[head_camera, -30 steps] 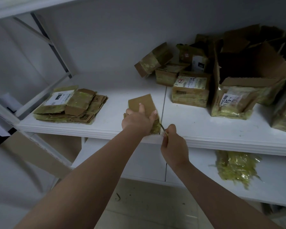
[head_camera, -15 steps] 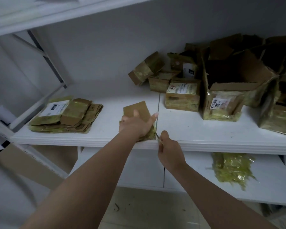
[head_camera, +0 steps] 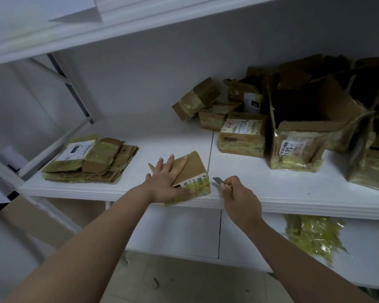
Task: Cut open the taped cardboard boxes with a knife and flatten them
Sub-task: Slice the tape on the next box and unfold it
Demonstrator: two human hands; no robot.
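A small brown cardboard box [head_camera: 194, 171] with yellowish tape lies at the front edge of the white shelf [head_camera: 271, 189]. My left hand [head_camera: 164, 180] presses flat on its top with straight, spread fingers. Just right of the box, my right hand [head_camera: 239, 197] pinches a small knife blade [head_camera: 218, 180], whose tip points up-left, a little clear of the box's right side. A stack of flattened boxes [head_camera: 90, 160] lies on the left of the shelf.
Several taped boxes [head_camera: 242, 135] and larger torn-open boxes [head_camera: 311, 132] crowd the shelf's right and back. A heap of peeled yellow tape [head_camera: 313, 235] lies on the lower shelf at right. An upper shelf [head_camera: 96, 25] hangs overhead.
The blade has come away from the box's right edge and now sits beside it. My left hand has flattened over the box top, and the raised flap has gone down. The camera has tilted up.
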